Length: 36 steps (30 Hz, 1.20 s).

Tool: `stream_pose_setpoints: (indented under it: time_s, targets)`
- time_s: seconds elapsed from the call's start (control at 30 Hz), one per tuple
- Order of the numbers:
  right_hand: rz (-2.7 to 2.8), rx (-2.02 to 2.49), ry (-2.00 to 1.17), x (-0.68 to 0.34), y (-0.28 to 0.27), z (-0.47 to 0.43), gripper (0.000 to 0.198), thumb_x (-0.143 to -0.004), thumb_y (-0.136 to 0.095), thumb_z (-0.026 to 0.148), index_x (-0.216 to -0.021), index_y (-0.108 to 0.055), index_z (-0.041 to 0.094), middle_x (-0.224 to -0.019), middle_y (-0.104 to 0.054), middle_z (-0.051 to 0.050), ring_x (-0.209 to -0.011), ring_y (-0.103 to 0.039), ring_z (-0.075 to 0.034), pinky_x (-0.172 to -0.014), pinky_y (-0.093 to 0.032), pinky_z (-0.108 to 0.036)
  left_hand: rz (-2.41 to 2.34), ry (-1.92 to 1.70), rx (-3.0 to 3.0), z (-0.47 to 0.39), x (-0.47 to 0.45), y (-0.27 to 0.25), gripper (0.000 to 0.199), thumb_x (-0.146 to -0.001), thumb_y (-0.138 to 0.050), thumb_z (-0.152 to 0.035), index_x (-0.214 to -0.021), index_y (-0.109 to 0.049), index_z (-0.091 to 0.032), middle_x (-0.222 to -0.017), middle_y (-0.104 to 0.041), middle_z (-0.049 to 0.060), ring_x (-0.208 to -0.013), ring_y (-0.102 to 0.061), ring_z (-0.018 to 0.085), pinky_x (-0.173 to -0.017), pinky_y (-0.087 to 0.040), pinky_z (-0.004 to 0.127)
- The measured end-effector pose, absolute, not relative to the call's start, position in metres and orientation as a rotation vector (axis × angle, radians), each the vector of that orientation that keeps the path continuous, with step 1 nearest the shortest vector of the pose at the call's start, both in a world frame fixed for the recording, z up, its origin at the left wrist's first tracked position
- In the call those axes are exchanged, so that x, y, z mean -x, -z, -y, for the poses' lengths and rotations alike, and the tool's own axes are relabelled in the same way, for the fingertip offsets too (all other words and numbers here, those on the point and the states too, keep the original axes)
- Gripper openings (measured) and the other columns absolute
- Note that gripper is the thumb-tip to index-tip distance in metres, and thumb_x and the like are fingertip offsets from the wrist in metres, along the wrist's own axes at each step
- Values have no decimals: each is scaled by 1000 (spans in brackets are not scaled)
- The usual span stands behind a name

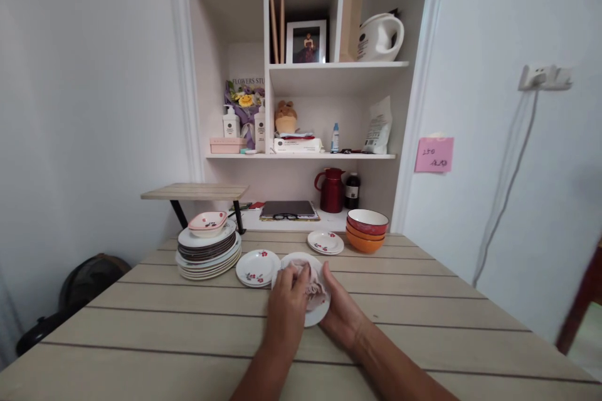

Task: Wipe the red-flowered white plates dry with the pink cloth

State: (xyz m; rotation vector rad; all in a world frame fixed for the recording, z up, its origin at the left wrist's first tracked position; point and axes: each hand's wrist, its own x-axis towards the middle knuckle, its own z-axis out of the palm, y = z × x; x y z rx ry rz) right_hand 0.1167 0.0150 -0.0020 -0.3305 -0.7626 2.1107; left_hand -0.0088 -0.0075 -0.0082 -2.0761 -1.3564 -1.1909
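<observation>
A white plate point(321, 313) is held tilted above the near middle of the table point(197, 332), its left part hidden behind the fingers; whether its underside touches the wood cannot be told. A crumpled pinkish cloth point(316, 289) lies against its face, covering most of it, so any pattern there is hard to make out. The left hand point(286, 298) is half closed with bent fingers, holding the cloth to the plate. The right hand point(342, 312) is curved around the plate's right edge, gripping it, thumb up at the rim, its other fingers mostly out of sight behind. Just left, partly covered by the plate, are flowered plates point(258, 267), beside a taller stack of plates point(209, 263) topped by a small bowl point(207, 223). Beyond the hands sit small flowered plates point(325, 242), near nested bowls point(367, 230) whose lower ones show only their outsides. Further back stands a red jug point(332, 190), with a dark bottle point(352, 191) beside it, its label too small to read. The shelf's top compartments are cut off by the frame.
</observation>
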Motion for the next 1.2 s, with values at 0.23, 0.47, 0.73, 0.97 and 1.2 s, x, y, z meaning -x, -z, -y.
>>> stream_pose_setpoints:
  time_s: [0.23,0.47,0.73,0.97,1.2]
  targets:
    - [689,293,-2180,-118,-8,-9,61,-85,-51,64,-113,-65,11,-111,-72,-13,-109,-64,-24,-99,-44,-36,1206,1279,2210,11,4,1,46,-82,-50,-4,-120,-64,-27,-106,-63,6,-98,-58,20,-87,-52,37]
    - [680,273,-2099,-139,-9,-27,66,-80,-53,68,-106,-67,9,-98,-73,-15,-101,-65,-26,-90,-50,-39,1047,1180,2328,12,-2,5,41,-84,-61,-15,-117,-65,-40,-116,-65,3,-109,-55,20,-93,-46,40]
    - [744,256,-2070,-146,-17,-30,73,-77,-53,72,-116,-64,11,-111,-71,-16,-113,-59,-29,-98,-44,-44,1127,1050,2226,7,7,6,36,-83,-66,-17,-110,-67,-40,-117,-65,-1,-105,-55,19,-89,-44,36]
    - [770,257,-2074,-151,-19,-31,69,-78,-51,73,-111,-67,14,-109,-73,-14,-113,-59,-29,-101,-42,-46,1140,1009,2220,7,6,7,28,-84,-64,-20,-108,-68,-36,-120,-64,1,-101,-55,18,-83,-45,34]
    - [748,323,-2169,-145,-9,-27,74,-82,-46,72,-110,-65,6,-105,-72,-18,-110,-62,-28,-97,-45,-41,976,1026,2252,6,4,12,38,-87,-61,-26,-122,-60,-42,-117,-65,-1,-98,-53,18,-85,-43,33]
